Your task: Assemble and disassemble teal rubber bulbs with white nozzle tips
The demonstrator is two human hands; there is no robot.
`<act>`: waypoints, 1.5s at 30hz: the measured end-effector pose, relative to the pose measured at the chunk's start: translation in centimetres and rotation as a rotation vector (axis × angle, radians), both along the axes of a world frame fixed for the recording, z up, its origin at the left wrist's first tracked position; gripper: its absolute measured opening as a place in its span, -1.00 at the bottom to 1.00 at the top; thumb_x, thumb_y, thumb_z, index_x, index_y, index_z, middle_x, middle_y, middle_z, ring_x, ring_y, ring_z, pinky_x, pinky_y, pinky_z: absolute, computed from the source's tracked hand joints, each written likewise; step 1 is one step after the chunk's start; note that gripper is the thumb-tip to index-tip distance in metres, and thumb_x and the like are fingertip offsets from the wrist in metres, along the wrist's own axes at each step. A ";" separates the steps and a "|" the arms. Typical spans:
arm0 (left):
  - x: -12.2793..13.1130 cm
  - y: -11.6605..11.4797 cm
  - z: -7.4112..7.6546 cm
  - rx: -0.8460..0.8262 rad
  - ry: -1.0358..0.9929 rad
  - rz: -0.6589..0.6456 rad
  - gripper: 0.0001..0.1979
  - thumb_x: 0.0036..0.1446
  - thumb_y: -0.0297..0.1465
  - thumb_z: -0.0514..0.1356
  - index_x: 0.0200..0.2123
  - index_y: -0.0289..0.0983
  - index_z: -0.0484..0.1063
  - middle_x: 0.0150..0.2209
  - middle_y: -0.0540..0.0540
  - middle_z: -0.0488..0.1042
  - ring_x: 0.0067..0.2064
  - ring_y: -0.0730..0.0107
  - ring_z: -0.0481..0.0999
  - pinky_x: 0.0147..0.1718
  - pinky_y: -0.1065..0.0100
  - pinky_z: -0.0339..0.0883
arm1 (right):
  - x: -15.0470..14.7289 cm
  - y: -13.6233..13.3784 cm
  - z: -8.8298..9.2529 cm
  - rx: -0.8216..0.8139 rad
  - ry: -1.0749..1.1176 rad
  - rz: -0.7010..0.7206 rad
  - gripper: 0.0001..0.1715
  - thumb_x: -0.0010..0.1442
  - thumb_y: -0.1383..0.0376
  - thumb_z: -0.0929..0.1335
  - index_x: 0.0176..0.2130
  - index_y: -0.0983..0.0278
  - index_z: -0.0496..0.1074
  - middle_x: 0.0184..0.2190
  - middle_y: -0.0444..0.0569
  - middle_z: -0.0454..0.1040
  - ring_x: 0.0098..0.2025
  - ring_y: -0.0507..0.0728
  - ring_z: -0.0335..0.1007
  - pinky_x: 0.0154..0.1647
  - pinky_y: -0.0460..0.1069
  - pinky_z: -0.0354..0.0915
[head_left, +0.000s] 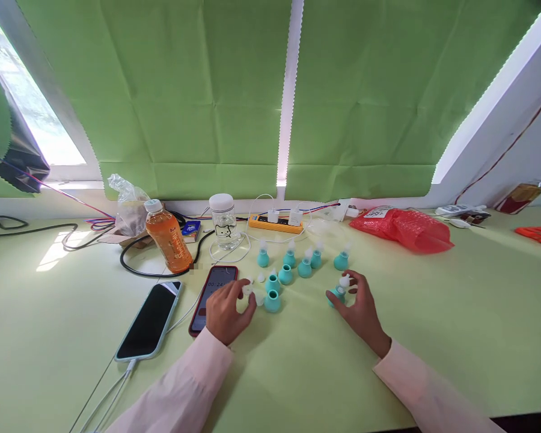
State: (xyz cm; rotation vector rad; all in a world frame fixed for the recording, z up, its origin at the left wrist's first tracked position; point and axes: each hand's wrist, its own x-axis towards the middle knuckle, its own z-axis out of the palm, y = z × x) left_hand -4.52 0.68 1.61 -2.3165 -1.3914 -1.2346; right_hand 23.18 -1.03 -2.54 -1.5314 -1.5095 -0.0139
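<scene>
My left hand (226, 311) rests on the pale green table (297, 373), its fingertips pinched on a small clear cap (247, 290). Just to its right stands a teal bulb (272, 300) with no cap, and another teal bulb (273, 282) behind it. My right hand (359, 307) is closed around a teal bulb with a white tip (339, 291), tilted on its side. Behind both hands stands a row of several capped teal bulbs (305, 267). Loose clear caps (260, 277) lie near the left hand.
A red-cased phone (210, 287) showing a timer lies under my left hand. A dark phone (151, 320) on a cable lies left of it. An orange drink bottle (168, 237), a clear jar (224, 220), a yellow power strip (276, 224) and a red bag (401, 228) stand behind.
</scene>
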 end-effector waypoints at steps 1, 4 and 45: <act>-0.3 0.4 0.0 -0.032 0.020 0.040 -0.84 -0.01 -0.38 0.06 -0.31 -0.27 0.31 -0.54 0.00 0.37 -0.51 0.45 0.36 -0.50 0.44 0.22 | 0.0 0.1 -0.5 -0.065 0.002 0.021 -0.44 -0.09 0.11 0.31 -0.12 0.26 0.10 -0.23 0.03 0.25 -0.26 0.15 0.23 -0.32 0.05 0.24; -0.8 1.5 -0.4 -0.064 0.094 0.024 -0.80 0.04 -0.41 0.02 -0.23 -0.26 0.31 -0.41 -0.06 0.42 -0.37 0.37 0.37 -0.41 0.39 0.24 | 0.1 0.3 -1.5 -0.194 -0.020 0.053 -0.48 -0.07 0.13 0.29 -0.12 0.25 0.10 -0.28 0.00 0.30 -0.26 0.16 0.26 -0.30 0.06 0.24; 3.1 -2.4 -2.0 -1.227 -0.618 -0.556 -0.47 0.08 -0.06 -0.29 -0.77 -0.25 0.00 -0.84 0.10 -0.04 -0.80 0.61 -0.05 -0.79 0.48 -0.17 | -7.9 -4.2 2.0 -0.186 -0.110 0.788 -0.94 0.02 0.33 0.21 -0.39 0.25 0.23 -0.53 -0.10 0.33 -0.49 0.03 0.23 -0.44 -0.09 0.14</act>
